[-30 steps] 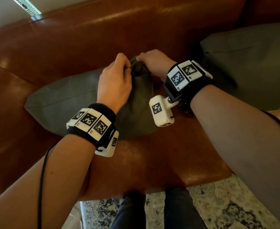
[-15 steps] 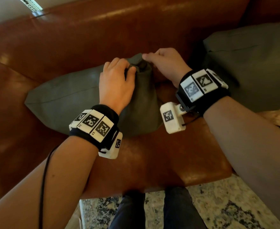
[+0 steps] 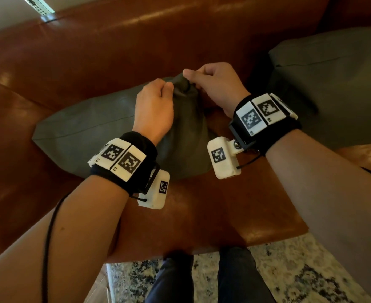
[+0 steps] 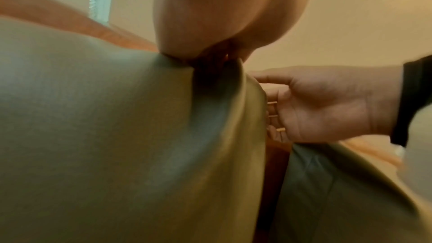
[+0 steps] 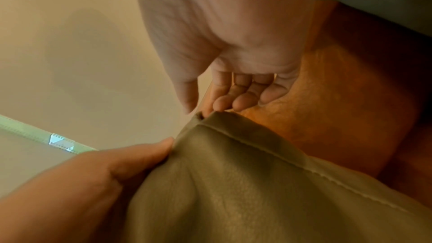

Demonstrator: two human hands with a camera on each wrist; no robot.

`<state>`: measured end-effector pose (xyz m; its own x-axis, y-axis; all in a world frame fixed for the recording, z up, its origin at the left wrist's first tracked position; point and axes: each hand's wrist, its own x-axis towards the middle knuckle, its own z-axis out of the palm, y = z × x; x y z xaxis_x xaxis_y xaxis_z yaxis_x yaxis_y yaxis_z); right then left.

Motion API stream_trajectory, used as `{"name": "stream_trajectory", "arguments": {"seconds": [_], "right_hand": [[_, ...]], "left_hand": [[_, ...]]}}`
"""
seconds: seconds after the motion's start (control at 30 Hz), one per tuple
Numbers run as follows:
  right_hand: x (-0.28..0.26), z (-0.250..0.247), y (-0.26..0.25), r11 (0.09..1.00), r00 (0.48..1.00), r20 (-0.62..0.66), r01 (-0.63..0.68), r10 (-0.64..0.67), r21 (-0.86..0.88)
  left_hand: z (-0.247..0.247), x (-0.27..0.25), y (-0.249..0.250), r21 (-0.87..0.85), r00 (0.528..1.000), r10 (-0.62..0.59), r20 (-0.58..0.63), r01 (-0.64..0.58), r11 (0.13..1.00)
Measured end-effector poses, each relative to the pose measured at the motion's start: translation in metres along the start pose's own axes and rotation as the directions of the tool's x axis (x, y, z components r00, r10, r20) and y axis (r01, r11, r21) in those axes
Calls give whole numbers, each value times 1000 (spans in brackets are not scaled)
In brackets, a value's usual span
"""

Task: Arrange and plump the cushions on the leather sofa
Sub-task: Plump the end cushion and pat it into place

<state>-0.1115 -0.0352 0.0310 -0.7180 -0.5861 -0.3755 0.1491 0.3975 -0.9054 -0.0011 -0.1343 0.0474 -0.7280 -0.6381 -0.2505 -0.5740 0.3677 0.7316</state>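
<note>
Two hands, left hand (image 3: 154,106) and right hand (image 3: 215,84), pinch one corner of the grey cushion (image 3: 88,127); fabric could slip free if tugged.

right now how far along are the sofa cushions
Early. In hand: the left hand and right hand both pinch one raised corner of the green cushion, which otherwise lies flat on the leather sofa. Left: standing and plumping it. The second cushion already leans against the backrest.
</note>
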Motion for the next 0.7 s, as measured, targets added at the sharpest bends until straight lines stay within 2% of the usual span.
{"name": "stream_trajectory", "arguments": {"seconds": [0.07,0.13,0.2,0.27,0.37,0.47,0.53,0.6,0.7], "right_hand": [[-2,0,-2,999,1000,0,22,-22,-33],[-1,1,-7,994,999,11,43,-42,-103],[0,0,-14,990,999,42,21,-15,-138],[1,0,-23,989,997,70,-27,38,-145],[1,1,-39,978,982,79,-161,172,-135],[0,0,-48,955,950,104,-290,296,-66],[-2,-1,-45,947,942,120,-319,314,28],[-6,-2,-36,958,955,121,-279,270,62],[-10,2,-25,994,993,90,-67,75,-90]], "left_hand": [[-3,0,1,-78,999,-43,19,45,996],[-4,-2,2,-78,1000,-30,9,31,997],[-2,-9,4,23,996,54,-77,-52,998],[-1,-16,5,153,966,189,-177,-162,975],[2,-20,0,370,915,371,-161,-292,882],[2,-18,-6,460,891,435,-132,-333,823],[2,-16,-7,387,891,417,-179,-326,863],[4,-17,-8,194,914,323,-244,-281,940],[9,-23,-7,-102,952,153,-264,-186,977]]}}
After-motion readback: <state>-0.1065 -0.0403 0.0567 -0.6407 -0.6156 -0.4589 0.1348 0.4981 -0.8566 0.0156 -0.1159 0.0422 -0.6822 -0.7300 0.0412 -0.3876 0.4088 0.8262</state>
